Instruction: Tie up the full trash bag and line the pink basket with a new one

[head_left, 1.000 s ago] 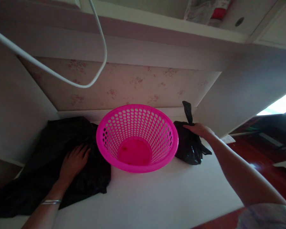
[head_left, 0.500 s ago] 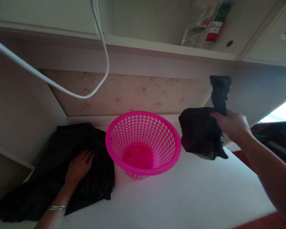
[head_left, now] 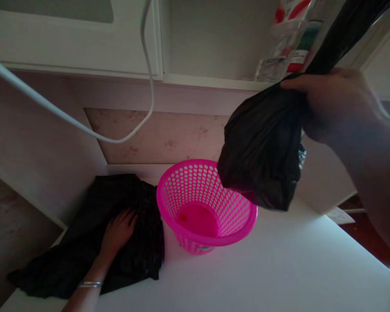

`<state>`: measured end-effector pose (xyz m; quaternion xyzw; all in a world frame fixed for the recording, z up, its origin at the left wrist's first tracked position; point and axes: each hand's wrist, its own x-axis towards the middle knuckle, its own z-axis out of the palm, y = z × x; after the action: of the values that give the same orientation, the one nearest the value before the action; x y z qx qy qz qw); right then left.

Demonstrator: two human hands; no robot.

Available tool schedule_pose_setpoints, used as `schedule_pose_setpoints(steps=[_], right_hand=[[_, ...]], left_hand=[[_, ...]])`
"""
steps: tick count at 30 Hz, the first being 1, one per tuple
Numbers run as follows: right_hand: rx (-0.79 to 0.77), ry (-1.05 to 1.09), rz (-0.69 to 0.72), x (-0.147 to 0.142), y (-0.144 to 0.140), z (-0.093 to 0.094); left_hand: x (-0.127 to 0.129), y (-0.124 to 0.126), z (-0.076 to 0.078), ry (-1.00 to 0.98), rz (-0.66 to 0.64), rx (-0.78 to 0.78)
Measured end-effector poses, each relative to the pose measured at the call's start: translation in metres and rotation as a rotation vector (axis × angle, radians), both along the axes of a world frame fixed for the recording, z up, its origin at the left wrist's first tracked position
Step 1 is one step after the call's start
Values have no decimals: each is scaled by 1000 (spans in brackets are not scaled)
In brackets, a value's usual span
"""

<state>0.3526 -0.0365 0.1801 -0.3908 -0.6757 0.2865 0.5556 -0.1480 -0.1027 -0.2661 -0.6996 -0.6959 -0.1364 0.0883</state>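
Note:
My right hand (head_left: 338,102) is closed around the gathered neck of a black plastic bag (head_left: 260,151). The bag's full, rounded lower part hangs in the air and covers the right back rim of a pink plastic basket (head_left: 193,242). The basket stands upright on the white surface, with holes in its sides and a solid bottom. To its left, a larger black plastic bag (head_left: 68,255) lies spread out. My left hand (head_left: 119,229), with a silver bracelet at the wrist, rests on that bag with its fingers laid over the plastic. What both bags contain is hidden.
A white cable (head_left: 110,139) loops down in front of the cupboard at the upper left. Above the basket, an open shelf (head_left: 211,39) holds a bottle (head_left: 300,50) and clear packaging at its right end. The white tabletop (head_left: 247,277) ends at the right.
My right hand has lifted its black bag and brought it closer, over the basket's right back side. My left hand stays on the larger bag. The view has shifted slightly.

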Motion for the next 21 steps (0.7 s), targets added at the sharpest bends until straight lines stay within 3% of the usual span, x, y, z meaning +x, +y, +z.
schedule_pose_setpoints(steps=[2,3,7,10,13,17,19,21], right_hand=[[3,162,-252,-43,-11,-6],[-15,197,-286,-62,-16,-10],[-47,184,-178,-106,-17,-36],[-107,68,-133,-112,-8,-64],[-51,-148,-187,-109,-7,-92],[-45,-473,-274,-106,-20,-123],[-69,-602,-248,-106,-26,-136],[-91,-736,-189,-107,-30,-148]], left_hand=[[0,1,-1,-12,20,2],[0,1,-1,-18,31,3],[1,2,-2,-47,50,6],[3,1,0,-72,55,21],[7,0,10,-102,70,65],[19,-2,42,-156,83,187],[32,-7,71,-199,55,243],[53,-18,111,-252,2,290]])
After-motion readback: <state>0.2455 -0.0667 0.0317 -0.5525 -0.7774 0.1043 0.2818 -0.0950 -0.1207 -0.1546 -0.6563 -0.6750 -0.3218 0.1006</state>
